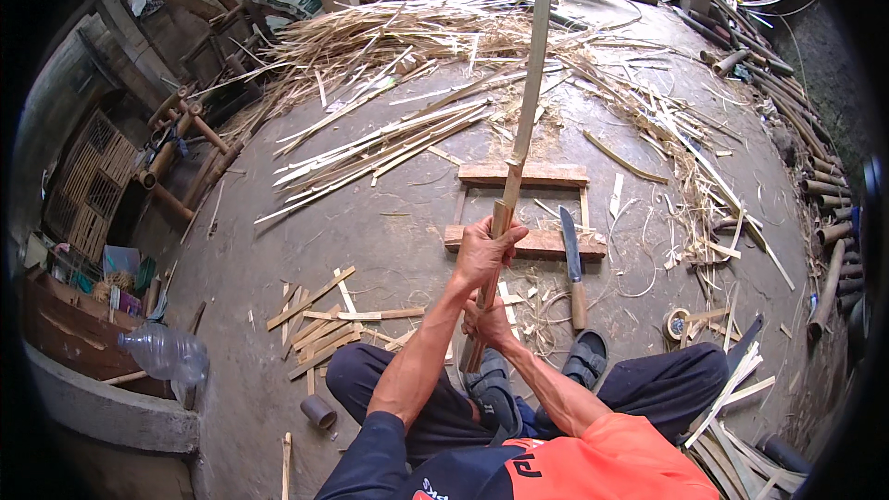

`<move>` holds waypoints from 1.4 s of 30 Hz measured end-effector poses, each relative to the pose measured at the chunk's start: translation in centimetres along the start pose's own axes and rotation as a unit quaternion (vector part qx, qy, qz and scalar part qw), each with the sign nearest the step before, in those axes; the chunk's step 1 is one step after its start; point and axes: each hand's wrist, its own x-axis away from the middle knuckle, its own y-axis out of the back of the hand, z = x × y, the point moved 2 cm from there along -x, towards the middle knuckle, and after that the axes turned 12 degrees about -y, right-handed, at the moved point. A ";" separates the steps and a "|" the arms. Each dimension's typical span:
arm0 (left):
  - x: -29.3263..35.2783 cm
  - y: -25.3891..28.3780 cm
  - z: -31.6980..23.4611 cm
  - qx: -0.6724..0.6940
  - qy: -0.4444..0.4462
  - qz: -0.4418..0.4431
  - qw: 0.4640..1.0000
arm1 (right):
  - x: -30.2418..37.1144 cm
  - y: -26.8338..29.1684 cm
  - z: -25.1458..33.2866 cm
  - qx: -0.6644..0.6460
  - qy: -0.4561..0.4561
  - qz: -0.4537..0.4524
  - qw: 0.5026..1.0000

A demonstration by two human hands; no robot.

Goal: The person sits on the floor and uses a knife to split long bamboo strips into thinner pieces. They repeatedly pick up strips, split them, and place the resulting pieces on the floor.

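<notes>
A long bamboo strip (531,83) stands almost upright before me, running past the top edge of the view. My left hand (483,255) is closed around it, together with a shorter bamboo piece (501,216) laid along it. Lower down, my right hand (491,322) grips the same strips near their bottom end; its fingers are partly hidden. Just beyond my hands lies a low wooden frame (523,174) of two thick bars joined by thinner sides. A large knife (570,250) rests with its blade on the frame's near bar and its wooden handle toward my feet.
Short bamboo pieces (319,333) lie left of my knee. Farther off are split strips (389,153) and a big heap of shavings (370,37). A tape roll (676,324) sits at right, bamboo poles (824,222) line the right wall, and a plastic bottle (167,352) is at left.
</notes>
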 end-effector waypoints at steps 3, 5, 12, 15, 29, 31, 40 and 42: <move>-0.5 0.6 0.5 0.024 0.020 0.039 0.999 | 0.3 0.0 0.2 -0.064 -0.076 0.027 0.995; -0.6 0.3 0.2 0.103 0.060 0.045 0.992 | 0.1 0.1 0.5 -0.063 -0.084 0.035 0.994; -1.1 -1.6 0.0 0.009 0.110 0.114 0.987 | 0.3 0.6 0.7 0.024 -0.051 0.016 0.998; -0.8 -3.2 1.5 -0.019 0.099 0.126 0.987 | 0.1 1.1 0.4 0.029 -0.014 0.000 0.999; -1.2 -4.1 6.8 0.037 -0.098 0.209 0.972 | -4.4 12.1 4.0 0.294 0.089 -0.135 0.942; 0.0 -2.1 7.1 0.009 -0.122 0.195 0.973 | -3.9 10.4 4.4 0.360 0.036 -0.123 0.924; 1.0 1.5 7.1 0.058 -0.168 0.056 0.983 | -5.4 9.2 4.2 0.446 0.023 -0.005 0.895; 0.9 2.5 5.6 0.070 -0.166 -0.013 0.984 | -3.6 7.2 4.5 0.364 0.146 -0.048 0.919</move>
